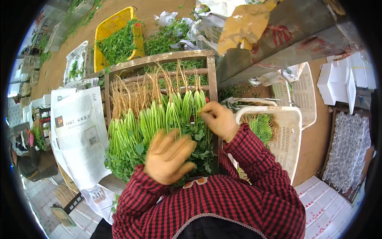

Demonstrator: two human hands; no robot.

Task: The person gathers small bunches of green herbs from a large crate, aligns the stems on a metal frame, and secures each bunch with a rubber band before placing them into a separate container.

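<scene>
Several bunches of rooted leafy greens (149,121), coriander-like, lie side by side on a brown slatted frame (212,75). Their tan roots point away from me and the leaves toward me. Over the leaves in the middle hovers my left hand (169,155), fingers spread, slightly blurred, with nothing visible in it. My right hand (219,120) is at the right end of the row, beside the last bunch's stems. Its fingers are curled into a pinch, and whatever is between them is hidden. A thin band circles the right wrist.
Newspaper sheets (81,131) lie left of the frame. Beyond it stands a yellow crate (99,38) of loose greens. At right, a cream basket (288,137) holds more greens, below a metal beam (274,47). Another person (30,161) is at far left.
</scene>
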